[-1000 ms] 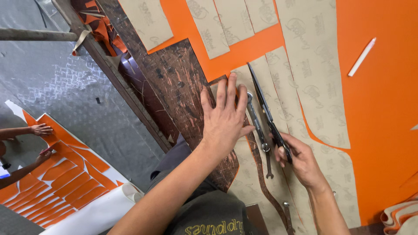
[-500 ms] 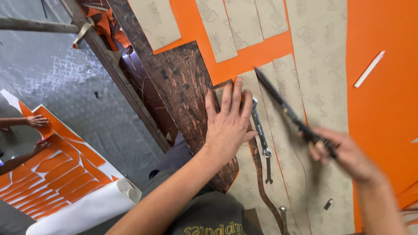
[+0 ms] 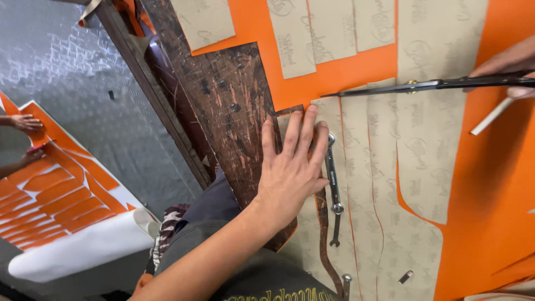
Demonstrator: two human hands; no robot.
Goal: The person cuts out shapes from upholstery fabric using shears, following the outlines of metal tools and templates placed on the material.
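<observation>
Scissors (image 3: pixel 440 85), long and dark, are lying nearly level across the tan paper patterns (image 3: pixel 423 161), blades closed and pointing left, with the right hand (image 3: pixel 504 67) gripping the handle end at the picture's right edge, its fingers wrapped shut around it. The left hand (image 3: pixel 290 167) is pressing flat on a tan pattern at the edge of the scarred wooden bench (image 3: pixel 234 111), fingers spread slightly apart and holding nothing. Just beside its fingertips a wrench (image 3: pixel 332 178) is resting on the patterns. Orange sheet material (image 3: pixel 490 195) is lying beneath the patterns, and a white stick (image 3: pixel 490 117) is lying on it, under the right hand.
</observation>
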